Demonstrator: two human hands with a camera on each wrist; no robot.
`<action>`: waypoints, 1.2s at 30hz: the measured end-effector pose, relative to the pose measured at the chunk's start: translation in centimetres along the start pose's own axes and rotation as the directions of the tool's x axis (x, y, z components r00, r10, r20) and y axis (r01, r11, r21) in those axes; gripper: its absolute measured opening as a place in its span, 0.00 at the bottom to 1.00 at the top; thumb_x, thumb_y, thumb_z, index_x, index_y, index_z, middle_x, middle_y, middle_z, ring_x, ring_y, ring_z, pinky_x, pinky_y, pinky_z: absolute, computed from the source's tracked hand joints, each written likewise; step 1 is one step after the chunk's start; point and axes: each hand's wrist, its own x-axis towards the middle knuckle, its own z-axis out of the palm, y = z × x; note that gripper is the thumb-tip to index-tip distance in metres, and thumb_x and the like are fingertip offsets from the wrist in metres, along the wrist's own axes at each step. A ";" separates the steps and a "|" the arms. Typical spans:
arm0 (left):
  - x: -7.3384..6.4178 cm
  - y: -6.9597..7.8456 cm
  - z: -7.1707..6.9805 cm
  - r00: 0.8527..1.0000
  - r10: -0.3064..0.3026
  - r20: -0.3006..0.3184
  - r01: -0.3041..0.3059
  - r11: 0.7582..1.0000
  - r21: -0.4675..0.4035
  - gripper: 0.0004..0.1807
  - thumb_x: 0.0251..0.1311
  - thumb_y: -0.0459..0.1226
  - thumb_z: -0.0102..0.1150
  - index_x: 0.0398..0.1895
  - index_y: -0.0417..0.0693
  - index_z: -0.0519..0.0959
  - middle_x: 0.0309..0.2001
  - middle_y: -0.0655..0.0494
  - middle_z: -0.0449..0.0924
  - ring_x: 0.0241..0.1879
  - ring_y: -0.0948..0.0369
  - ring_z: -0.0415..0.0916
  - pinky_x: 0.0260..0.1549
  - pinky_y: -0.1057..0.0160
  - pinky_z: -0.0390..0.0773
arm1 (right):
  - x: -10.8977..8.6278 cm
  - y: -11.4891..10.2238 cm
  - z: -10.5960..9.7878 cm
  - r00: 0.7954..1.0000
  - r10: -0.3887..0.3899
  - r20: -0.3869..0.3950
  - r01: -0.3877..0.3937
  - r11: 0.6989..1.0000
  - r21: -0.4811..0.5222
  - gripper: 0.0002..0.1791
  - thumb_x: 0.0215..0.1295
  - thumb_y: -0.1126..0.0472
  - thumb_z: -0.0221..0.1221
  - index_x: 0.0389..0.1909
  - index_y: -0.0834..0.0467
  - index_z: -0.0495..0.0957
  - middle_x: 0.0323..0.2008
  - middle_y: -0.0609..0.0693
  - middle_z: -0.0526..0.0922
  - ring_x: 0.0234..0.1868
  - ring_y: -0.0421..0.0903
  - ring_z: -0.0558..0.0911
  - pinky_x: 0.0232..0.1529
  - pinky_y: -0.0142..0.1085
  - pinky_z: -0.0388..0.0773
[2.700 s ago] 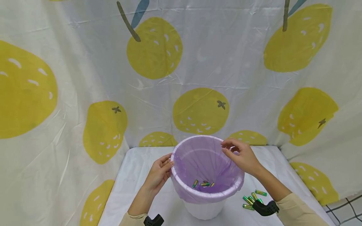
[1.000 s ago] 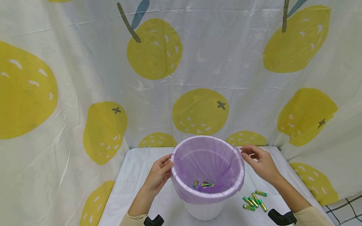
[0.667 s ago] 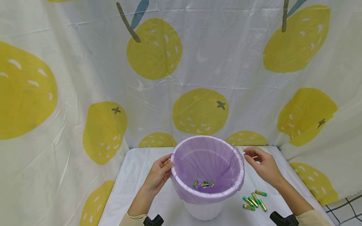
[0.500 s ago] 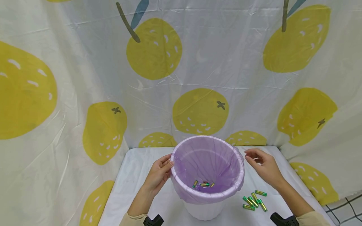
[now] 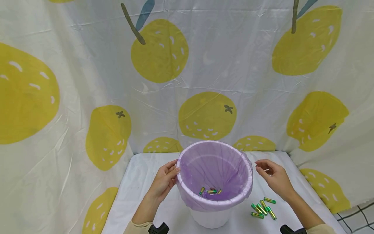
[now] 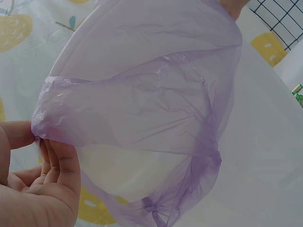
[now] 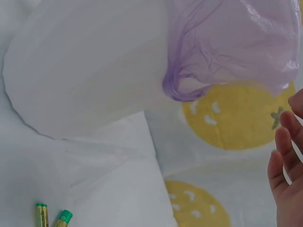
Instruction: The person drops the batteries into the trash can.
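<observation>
Waste bin (image 5: pixel 211 219), 1, white, stood upright near the middle of a white-covered table (image 5: pixel 147 161). Plastic bin liner (image 5: pixel 198 203), 1, translucent purple, lined the bin's inside and was folded outward over the rim, its skirt hanging round the upper outer wall; on the far right a loose edge stood slightly away from the rim. Left hand (image 5: pixel 162 180), at the left of the rim: thumb and fingers pinching the folded liner. Right hand (image 5: pixel 276 177), just beside the bin on the right and apart from it: fingers gently bent, holding nothing. Cylindrical batteries, green and gold: 6 (image 5: pixel 261 209) in a loose group on the table to the near right, and at least 3 (image 5: pixel 211 191) on the liner inside the bin, the exact count there being unclear. Step in hand, by judgement: fitting the liner over the rim, apparently nearly finished, with the batteries inside probably serving to weigh it down. The next move seemed to call for the left hand to keep its pinch while the right smoothed the loose far-right edge, or, if the fit sufficed, for the right hand to reach nearer for the 6 batteries.
</observation>
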 end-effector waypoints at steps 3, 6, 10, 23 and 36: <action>0.0 -0.1 0.0 1.000 0.001 0.001 -0.001 1.000 0.001 0.28 0.74 0.26 0.52 0.73 0.25 0.59 0.44 0.51 0.79 0.39 0.62 0.80 0.38 0.67 0.82 | -0.4 0.4 0.0 1.000 0.022 0.002 -0.022 1.000 -0.015 0.10 0.67 0.71 0.66 0.47 0.60 0.84 0.37 0.53 0.85 0.38 0.34 0.80 0.39 0.21 0.75; 0.0 0.0 0.0 1.000 0.004 0.003 -0.004 1.000 0.002 0.28 0.74 0.26 0.52 0.73 0.25 0.59 0.44 0.51 0.80 0.39 0.62 0.80 0.39 0.67 0.82 | -0.8 0.8 0.2 0.999 0.043 0.005 -0.043 0.999 -0.028 0.10 0.67 0.71 0.66 0.47 0.59 0.84 0.37 0.51 0.85 0.37 0.34 0.80 0.38 0.21 0.75; 0.0 0.0 0.0 1.000 0.010 0.002 -0.010 1.000 0.006 0.28 0.74 0.26 0.52 0.73 0.24 0.59 0.44 0.51 0.80 0.39 0.63 0.80 0.38 0.67 0.82 | -1.4 1.4 0.3 0.996 0.083 0.013 -0.083 0.996 -0.029 0.09 0.68 0.69 0.66 0.47 0.58 0.84 0.37 0.48 0.85 0.37 0.35 0.80 0.38 0.22 0.75; 0.0 0.1 0.1 1.000 0.000 -0.018 0.001 1.000 0.006 0.28 0.74 0.25 0.52 0.74 0.25 0.59 0.45 0.50 0.79 0.39 0.62 0.80 0.38 0.67 0.82 | -3.6 3.5 1.3 0.978 0.208 0.025 -0.207 0.977 -0.045 0.08 0.70 0.65 0.66 0.48 0.60 0.84 0.37 0.48 0.86 0.38 0.34 0.80 0.37 0.22 0.76; 0.0 0.0 0.1 1.000 0.002 -0.004 -0.002 1.000 0.004 0.29 0.74 0.26 0.52 0.74 0.25 0.58 0.44 0.51 0.79 0.39 0.63 0.80 0.38 0.67 0.82 | -5.1 4.4 2.1 0.965 0.260 0.039 -0.259 0.965 -0.040 0.07 0.71 0.64 0.66 0.47 0.59 0.84 0.36 0.48 0.86 0.37 0.34 0.81 0.36 0.25 0.78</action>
